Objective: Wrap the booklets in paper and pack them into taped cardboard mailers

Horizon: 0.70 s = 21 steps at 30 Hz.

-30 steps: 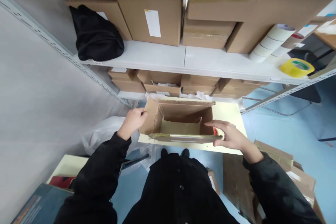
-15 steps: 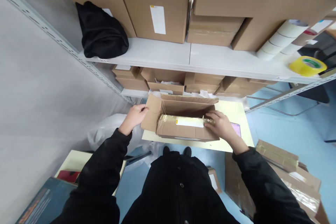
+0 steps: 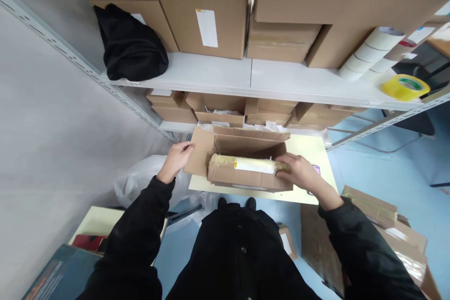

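Observation:
An open cardboard box (image 3: 225, 176) rests on a small pale yellow table (image 3: 316, 145). Its left flap (image 3: 198, 150) sticks out sideways, and my left hand (image 3: 176, 160) pinches the outer edge of that flap. Clear tape and a white label (image 3: 253, 165) run along the front top edge. At the right end, my right hand (image 3: 298, 169) has its fingers curled over this taped edge, some of them reaching toward the inside. The part of the interior that shows is dark, and its bottom is hidden. A phone (image 3: 316, 169) lies partly behind my right hand.
Behind the table stands a white shelf (image 3: 298, 76) with several cardboard boxes, a black cloth bundle (image 3: 133, 47), white tape rolls (image 3: 371, 51) and a yellow tape roll (image 3: 404, 87). Stacked boxes (image 3: 372, 208) sit at the lower right. Translucent plastic (image 3: 135, 180) lies at left.
My left hand and the left flap have shifted slightly left and outward. My right hand has slid a little right along the box edge, covering more of the phone.

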Motion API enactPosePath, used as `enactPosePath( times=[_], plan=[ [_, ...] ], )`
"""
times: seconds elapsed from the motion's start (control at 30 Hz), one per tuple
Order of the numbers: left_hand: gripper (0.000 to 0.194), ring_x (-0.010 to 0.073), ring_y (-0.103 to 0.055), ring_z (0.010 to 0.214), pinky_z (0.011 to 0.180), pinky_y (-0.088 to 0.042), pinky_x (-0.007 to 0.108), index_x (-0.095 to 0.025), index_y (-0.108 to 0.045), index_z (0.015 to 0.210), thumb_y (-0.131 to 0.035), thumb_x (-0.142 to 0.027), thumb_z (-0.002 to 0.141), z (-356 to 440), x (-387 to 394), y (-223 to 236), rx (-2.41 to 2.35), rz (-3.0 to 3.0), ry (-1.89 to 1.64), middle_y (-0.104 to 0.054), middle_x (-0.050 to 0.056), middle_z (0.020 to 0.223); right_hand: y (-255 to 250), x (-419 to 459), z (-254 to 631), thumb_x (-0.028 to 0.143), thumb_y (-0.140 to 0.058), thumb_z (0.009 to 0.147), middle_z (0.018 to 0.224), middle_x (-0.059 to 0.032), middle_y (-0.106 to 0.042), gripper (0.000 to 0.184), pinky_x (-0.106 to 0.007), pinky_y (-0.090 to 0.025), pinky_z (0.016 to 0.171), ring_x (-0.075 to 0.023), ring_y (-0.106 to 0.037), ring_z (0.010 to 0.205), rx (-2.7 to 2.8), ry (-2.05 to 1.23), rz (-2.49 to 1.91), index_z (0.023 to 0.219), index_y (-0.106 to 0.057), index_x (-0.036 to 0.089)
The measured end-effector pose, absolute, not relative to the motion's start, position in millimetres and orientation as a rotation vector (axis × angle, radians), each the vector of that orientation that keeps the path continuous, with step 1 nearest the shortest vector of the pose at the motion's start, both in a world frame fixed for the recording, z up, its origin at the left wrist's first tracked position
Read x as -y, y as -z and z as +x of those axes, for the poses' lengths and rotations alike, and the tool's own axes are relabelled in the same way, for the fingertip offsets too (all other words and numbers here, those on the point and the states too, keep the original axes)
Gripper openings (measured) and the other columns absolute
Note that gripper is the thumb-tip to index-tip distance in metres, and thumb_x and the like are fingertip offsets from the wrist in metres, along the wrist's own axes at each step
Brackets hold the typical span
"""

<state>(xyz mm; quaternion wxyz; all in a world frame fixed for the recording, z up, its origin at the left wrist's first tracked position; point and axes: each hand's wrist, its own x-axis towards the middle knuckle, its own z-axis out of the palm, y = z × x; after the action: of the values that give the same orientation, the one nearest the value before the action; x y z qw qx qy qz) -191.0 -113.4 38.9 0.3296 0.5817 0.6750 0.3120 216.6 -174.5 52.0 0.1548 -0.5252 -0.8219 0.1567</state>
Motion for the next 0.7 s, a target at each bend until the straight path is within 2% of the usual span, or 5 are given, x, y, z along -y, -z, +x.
enactPosePath(
  times=[0.13, 0.2, 0.37, 0.5, 0.7],
  plan=[
    [0.035, 0.0167, -0.057, 0.061, 0.054, -0.042, 0.024, -0.015, -0.068, 0.074, -0.054, -0.048, 0.076, -189.8, 113.2, -40.1, -1.745, 1.471, -0.835, -0.060, -0.001, 0.058, -56.7, 190.3, 219.6, 0.020, -0.059, 0.083, 0.084, -0.0042, -0.065, 0.006, -0.033, -0.050, 0.070, -0.0192, -0.063, 0.077, 2.369, -0.425, -1.246, 0.089, -0.058, 0.023],
    [0.043, 0.0167, -0.059, 0.062, 0.055, -0.045, 0.024, -0.014, -0.069, 0.082, -0.054, -0.055, 0.078, -187.1, 114.4, -42.5, -1.669, 1.408, -0.831, -0.064, 0.001, 0.064, -55.9, 199.2, 218.1, 0.016, -0.053, 0.086, 0.080, -0.0033, -0.063, 0.008, -0.033, -0.049, 0.070, -0.0181, -0.061, 0.074, 2.390, -0.366, -1.163, 0.084, -0.056, 0.023],
    [0.064, 0.0255, -0.065, 0.101, 0.082, -0.054, 0.038, -0.016, -0.062, 0.120, -0.044, -0.066, 0.084, -172.4, 126.7, -47.7, -1.318, 1.528, -0.681, -0.063, 0.015, 0.123, -51.4, 205.2, 210.4, 0.013, -0.052, 0.085, 0.085, -0.0047, -0.061, 0.011, -0.031, -0.050, 0.069, -0.0176, -0.061, 0.079, 2.322, -0.501, -1.111, 0.082, -0.052, 0.023],
    [0.065, 0.0295, -0.037, 0.138, 0.113, -0.028, 0.046, -0.019, -0.057, 0.130, -0.039, -0.065, 0.088, -167.2, 139.5, -46.6, -1.171, 1.934, -0.427, -0.041, 0.014, 0.149, -53.8, 199.5, 211.7, 0.018, -0.056, 0.085, 0.094, -0.0075, -0.063, 0.006, -0.033, -0.052, 0.073, -0.0198, -0.063, 0.086, 2.301, -0.560, -1.120, 0.084, -0.054, 0.023],
    [0.101, 0.0410, -0.015, 0.144, 0.114, -0.013, 0.059, -0.019, -0.053, 0.135, -0.044, -0.089, 0.063, -183.3, 143.5, -20.6, -0.905, 2.116, -0.394, -0.031, 0.017, 0.153, -47.4, 183.1, 219.3, 0.035, -0.062, 0.085, 0.095, -0.0083, -0.066, 0.019, -0.037, -0.055, 0.077, -0.0231, -0.065, 0.086, 2.112, -0.545, -1.422, 0.098, -0.058, 0.022]
  ],
)
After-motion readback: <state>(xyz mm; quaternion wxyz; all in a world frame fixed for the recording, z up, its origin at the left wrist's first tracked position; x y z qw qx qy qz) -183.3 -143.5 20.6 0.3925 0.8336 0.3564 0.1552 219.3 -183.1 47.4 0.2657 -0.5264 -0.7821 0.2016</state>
